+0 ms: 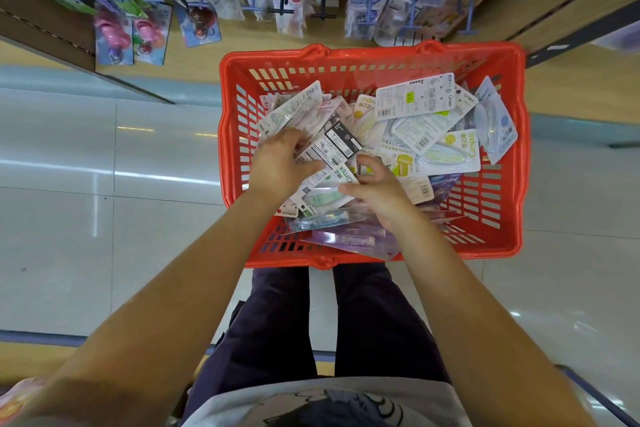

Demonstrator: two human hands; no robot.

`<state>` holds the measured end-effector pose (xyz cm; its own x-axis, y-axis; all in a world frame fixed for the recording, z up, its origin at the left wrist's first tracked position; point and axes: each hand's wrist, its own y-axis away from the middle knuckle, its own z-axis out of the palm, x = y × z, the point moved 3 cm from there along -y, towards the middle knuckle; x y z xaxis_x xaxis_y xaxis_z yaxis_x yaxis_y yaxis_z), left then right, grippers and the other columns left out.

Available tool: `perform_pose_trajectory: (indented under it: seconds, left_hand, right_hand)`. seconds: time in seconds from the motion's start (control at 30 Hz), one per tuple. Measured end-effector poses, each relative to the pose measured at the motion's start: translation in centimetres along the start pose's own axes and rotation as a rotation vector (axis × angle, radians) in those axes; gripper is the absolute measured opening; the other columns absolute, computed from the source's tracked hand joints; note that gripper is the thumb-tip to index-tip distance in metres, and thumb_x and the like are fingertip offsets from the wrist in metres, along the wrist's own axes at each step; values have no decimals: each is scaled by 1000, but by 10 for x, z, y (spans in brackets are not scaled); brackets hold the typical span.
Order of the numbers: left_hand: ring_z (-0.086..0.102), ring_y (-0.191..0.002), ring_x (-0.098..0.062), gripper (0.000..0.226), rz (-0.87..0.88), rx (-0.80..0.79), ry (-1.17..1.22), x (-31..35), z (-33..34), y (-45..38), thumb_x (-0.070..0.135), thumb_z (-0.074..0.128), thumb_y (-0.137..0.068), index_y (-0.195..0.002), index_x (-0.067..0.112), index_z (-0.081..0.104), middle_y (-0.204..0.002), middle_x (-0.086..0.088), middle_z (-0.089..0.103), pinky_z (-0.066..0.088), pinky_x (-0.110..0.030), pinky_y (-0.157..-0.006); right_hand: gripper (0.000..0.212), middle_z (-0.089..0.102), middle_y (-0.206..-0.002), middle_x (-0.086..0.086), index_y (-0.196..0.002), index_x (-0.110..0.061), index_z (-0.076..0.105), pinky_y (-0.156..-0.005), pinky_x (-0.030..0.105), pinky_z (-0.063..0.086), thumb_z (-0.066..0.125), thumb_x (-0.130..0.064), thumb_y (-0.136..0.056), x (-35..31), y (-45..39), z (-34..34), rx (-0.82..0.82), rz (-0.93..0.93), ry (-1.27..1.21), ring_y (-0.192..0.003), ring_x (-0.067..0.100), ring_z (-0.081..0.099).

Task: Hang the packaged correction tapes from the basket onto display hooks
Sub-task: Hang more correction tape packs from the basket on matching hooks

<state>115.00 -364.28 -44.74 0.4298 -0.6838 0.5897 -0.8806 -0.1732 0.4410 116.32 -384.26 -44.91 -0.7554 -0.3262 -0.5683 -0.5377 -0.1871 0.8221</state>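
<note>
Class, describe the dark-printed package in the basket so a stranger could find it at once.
Start at the red basket on the floor below the display hooks. In its left half, the left hand grips a fan of packages. The one sought is the black-banded package there, the only dark card among pale ones.

From my feed I see both forearms bare from the bottom edge of the view up to the wrists, with no sleeve, watch or ring showing on the left hand or the right hand. Dark navy trousers cover the legs, loose and creased. A light grey T-shirt carries a dark cartoon-style print across the front.
</note>
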Motion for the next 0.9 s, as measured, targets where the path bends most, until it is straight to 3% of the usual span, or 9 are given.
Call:
perform_pose_trajectory:
  seconds: [0.13,0.3,0.37,0.43,0.53,0.6,0.67,0.77,0.9]
  left_hand:
    - [67,-98,-20,62,-11,-6,45,3,-1,2,42,88,-79,-131,13,67,-113,-3,74,52,-39,-93]
    - [63,-88,-11,51,-23,-15,134,18,1,-1,33,85,-84,-129,13,70,-108,-1,71,50,-12,-75]
    - [63,-84,-12,48,-19,-29,174,24,6,-3,30,86,-85,-127,14,70,-106,-2,69,54,-21,-78]
    - [64,-86,-15,50,15,-44,137,26,9,-5,30,88,-82,-125,12,72,-108,-6,69,57,-36,-85]
    - [61,-112,-38,60,143,120,-114,23,6,-6,39,92,-71,-120,10,74,-121,-19,63,52,-54,-95]
    - [48,-132,-50,88,142,243,-284,20,0,-8,54,91,-63,-136,15,61,-140,-25,52,41,-62,-106]
    - [34,-146,-48,117,23,182,-282,16,-5,-12,64,88,-61,-155,17,39,-155,-26,39,30,-64,-116]
    - [40,-142,-39,128,-137,18,-93,7,-4,-21,70,87,-61,-160,17,25,-152,-19,44,38,-59,-114]
    - [48,-134,-32,108,-189,-20,-24,8,-10,-34,64,87,-67,-151,11,43,-143,-14,50,44,-42,-109]
  right_hand:
    - [35,73,-103,-4,-112,-19,66,-83,25,57,81,-6,-82,0,1,-14,156,-67,-72,-90,3,69]
    - [16,76,-94,-1,-89,-23,74,-79,27,58,81,-10,-84,-14,5,-27,330,-170,-293,-86,10,72]
    - [7,78,-95,4,-83,-23,77,-95,44,58,84,-21,-82,-20,-2,-29,389,-159,-360,-96,23,73]
    - [9,77,-96,-2,-86,-25,76,-101,45,53,80,-33,-87,-27,-7,-25,396,-139,-309,-102,20,71]
    - [34,64,-123,-13,-122,-29,67,-96,33,42,69,-47,-93,-31,-11,-10,273,-120,-96,-121,10,57]
    - [59,56,-139,-15,-141,-34,51,-100,37,42,74,-49,-89,-28,-13,-2,203,-119,-36,-128,10,49]
    - [85,54,-146,-10,-149,-39,38,-105,42,44,82,-54,-78,-21,-13,6,179,-68,-72,-132,14,49]
    - [104,62,-137,-2,-144,-26,46,-103,48,51,85,-65,-55,-14,-11,12,204,13,-120,-124,21,61]
    - [44,78,-109,3,-116,-16,73,-100,53,55,85,-32,-77,-5,-19,11,147,-27,-294,-106,24,74]
